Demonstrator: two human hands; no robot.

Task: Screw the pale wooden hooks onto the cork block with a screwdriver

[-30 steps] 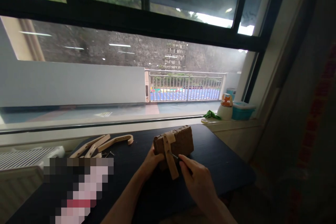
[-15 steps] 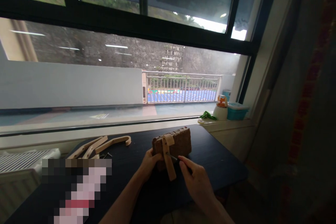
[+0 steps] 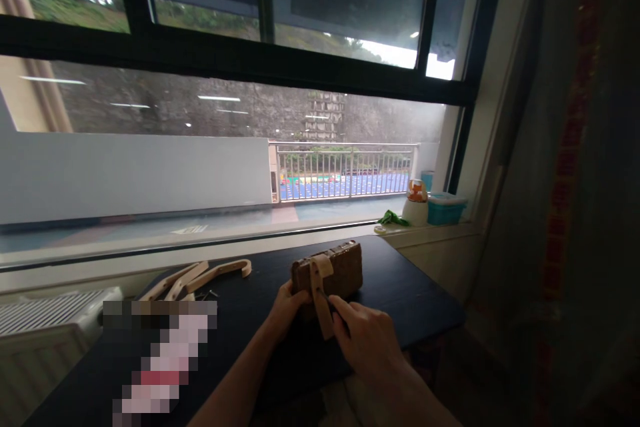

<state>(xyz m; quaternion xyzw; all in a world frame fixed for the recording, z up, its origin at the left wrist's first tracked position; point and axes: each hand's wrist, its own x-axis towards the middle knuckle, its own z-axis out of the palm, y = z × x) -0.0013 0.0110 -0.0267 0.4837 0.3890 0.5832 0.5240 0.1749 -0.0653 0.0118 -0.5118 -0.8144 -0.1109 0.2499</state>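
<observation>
I had the left hand (image 3: 286,303) gripping the woven block (image 3: 334,269) upright on the desk (image 3: 400,293), fingers wrapped round its left end. The right hand (image 3: 367,340) pinched something thin at the wooden strap (image 3: 321,297) — a fastening step, I judged; next needed steady pressure.

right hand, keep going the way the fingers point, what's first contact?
Likely the tan strap on the brown woven case; the right hand points at it, fingertips seemingly touching already. Depth unclear.
</observation>
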